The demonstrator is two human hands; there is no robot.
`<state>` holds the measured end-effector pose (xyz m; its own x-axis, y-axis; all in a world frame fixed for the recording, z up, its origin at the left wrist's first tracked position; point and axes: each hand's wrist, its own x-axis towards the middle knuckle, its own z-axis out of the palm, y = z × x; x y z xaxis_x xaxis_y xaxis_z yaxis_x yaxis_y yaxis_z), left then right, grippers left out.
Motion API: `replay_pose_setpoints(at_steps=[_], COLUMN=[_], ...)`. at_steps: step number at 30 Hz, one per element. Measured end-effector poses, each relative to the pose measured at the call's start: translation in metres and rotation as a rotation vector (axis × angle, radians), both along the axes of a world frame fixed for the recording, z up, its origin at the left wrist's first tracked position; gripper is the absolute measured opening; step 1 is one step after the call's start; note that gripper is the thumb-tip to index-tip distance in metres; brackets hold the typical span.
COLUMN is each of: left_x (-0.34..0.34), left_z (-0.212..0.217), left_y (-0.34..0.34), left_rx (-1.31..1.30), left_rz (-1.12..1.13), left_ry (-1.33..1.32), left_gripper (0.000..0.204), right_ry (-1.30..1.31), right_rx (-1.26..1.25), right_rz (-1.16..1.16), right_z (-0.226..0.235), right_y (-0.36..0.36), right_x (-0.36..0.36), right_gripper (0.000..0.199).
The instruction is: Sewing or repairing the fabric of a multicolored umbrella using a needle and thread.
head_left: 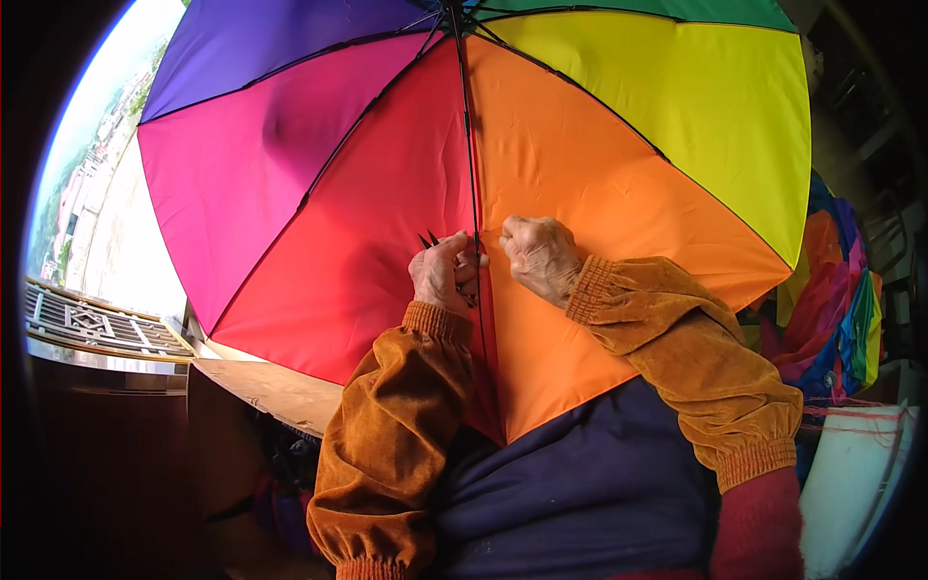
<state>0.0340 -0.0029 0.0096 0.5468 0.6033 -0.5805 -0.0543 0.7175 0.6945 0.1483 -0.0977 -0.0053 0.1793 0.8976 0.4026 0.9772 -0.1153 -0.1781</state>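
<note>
An open umbrella with rainbow panels spreads before me, its inside and dark ribs facing me. My left hand (447,272) is closed at the rib (475,184) between the red panel (387,213) and the orange panel (570,145). Two dark pointed tips, apparently of small scissors (429,239), stick out above that hand; the rest of the tool is hidden by the fingers. Just right of the rib, my right hand (539,257) is closed in a pinch over the orange panel. What it pinches, perhaps a thread, is too small to make out.
The umbrella's hub (453,8) is at the top. A wooden tabletop (275,391) shows under its lower left edge. Colourful folded fabric (831,290) is heaped at the right, above a pale surface (851,483) with red threads. A metal railing (97,324) stands by the bright window.
</note>
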Motion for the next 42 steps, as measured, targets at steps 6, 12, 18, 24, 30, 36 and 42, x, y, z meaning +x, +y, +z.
replay_pose_setpoints(at_steps=[6,12,18,24,30,36,42], left_x=[0.000,0.001,0.003,0.002,-0.002,-0.002,-0.009], left_z=[-0.002,0.003,-0.003,0.003,0.004,0.006,0.012], left_y=[0.002,0.003,0.001,-0.004,-0.011,-0.017,-0.012], left_rx=[-0.015,-0.016,0.004,0.109,0.077,-0.005,-0.014], left_rz=[0.003,0.003,-0.041,-0.056,0.139,0.218,0.082], left_ry=[-0.005,0.014,-0.047,-0.056,0.001,0.006,0.074], left_gripper=[0.011,0.010,0.009,0.003,0.007,0.007,0.009], right_ry=[-0.170,0.238,0.215,0.298,1.213,1.575,1.648], right_rx=[-0.390,-0.201,0.020,0.047,-0.231,-0.359,-0.429], right_rz=[0.031,0.036,0.149,0.140,-0.140,-0.068,-0.101], right_z=[0.003,0.013,0.016,0.012,0.053,0.057,0.053], right_y=[-0.002,0.000,0.007,0.015,-0.002,-0.006,-0.008], right_x=[-0.002,-0.006,0.002,0.007,0.009,0.018,0.020], right_gripper=[0.008,0.010,0.009,0.007,0.028,0.031,0.017])
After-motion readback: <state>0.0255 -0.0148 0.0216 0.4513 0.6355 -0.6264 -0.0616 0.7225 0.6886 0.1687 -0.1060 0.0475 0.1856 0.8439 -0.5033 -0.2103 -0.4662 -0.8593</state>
